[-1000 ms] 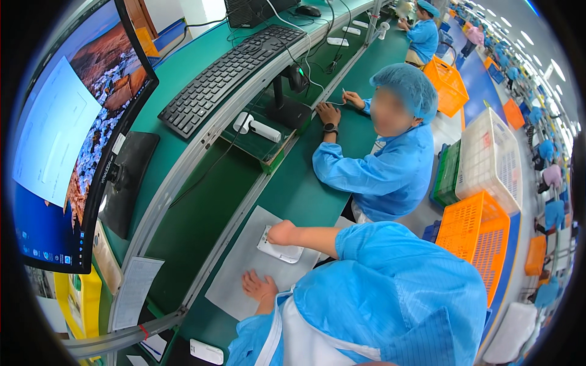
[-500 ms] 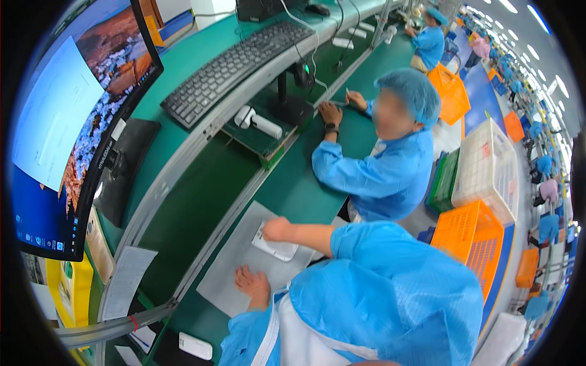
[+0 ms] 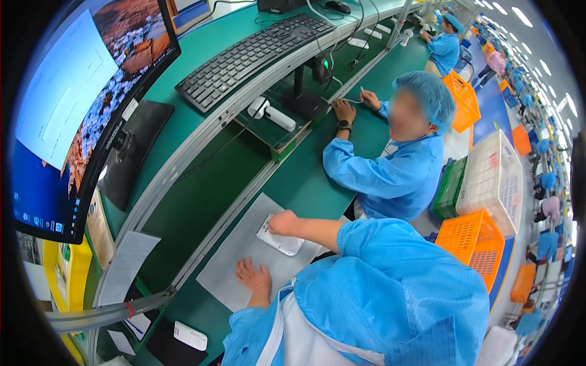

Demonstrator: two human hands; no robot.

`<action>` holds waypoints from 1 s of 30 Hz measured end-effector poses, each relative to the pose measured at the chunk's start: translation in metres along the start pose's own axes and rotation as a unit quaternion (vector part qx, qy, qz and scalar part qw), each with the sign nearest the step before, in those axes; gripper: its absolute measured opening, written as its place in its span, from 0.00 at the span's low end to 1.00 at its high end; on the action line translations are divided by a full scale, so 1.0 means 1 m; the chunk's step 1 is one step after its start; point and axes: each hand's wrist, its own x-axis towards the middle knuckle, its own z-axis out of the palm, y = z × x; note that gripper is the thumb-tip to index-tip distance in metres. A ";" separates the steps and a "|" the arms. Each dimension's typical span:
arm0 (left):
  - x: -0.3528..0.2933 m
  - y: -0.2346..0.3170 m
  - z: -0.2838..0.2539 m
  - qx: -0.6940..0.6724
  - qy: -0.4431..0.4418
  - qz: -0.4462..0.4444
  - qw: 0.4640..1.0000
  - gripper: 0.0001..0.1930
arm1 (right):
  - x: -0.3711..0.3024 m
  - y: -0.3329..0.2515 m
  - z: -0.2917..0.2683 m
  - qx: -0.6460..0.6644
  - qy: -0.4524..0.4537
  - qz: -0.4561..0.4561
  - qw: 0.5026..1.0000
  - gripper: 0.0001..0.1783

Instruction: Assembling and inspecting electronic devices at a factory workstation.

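Observation:
A flat white plastic device (image 3: 287, 244) with rounded corners lies on a pale grey mat (image 3: 223, 277) on the green bench. My right hand (image 3: 282, 223) is closed in a fist over the device's far end. Its fingers point down and away from view, so whatever they grip is hidden. My left hand (image 3: 254, 276) rests on the mat to the left of the device, fingers spread and holding nothing.
A monitor (image 3: 67, 116) and a black keyboard (image 3: 253, 61) stand on the raised shelf. Below it is a white handheld scanner (image 3: 274, 116). Another white device (image 3: 190, 335) lies near my left sleeve. A co-worker (image 3: 390, 152) sits close by; orange crates (image 3: 473, 244) stand behind.
The whole view has shifted slightly. My right fist stays on the device's far end, and my left hand still lies on the mat.

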 end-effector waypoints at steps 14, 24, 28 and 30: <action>0.002 0.002 -0.002 0.006 -0.007 -0.045 0.999 0.28 | -0.049 0.014 -0.005 0.072 -0.089 0.008 0.993 0.38; -0.001 0.003 -0.003 0.013 0.003 -0.055 0.998 0.27 | -0.052 -0.009 0.023 0.042 0.001 0.138 0.989 0.46; 0.005 0.004 -0.014 -0.036 -0.003 -0.054 0.998 0.25 | -0.045 -0.005 0.022 0.160 -0.042 0.112 0.980 0.40; 0.013 0.001 -0.024 -0.059 -0.041 -0.083 0.994 0.25 | -0.051 -0.010 0.030 0.187 0.023 0.043 0.981 0.34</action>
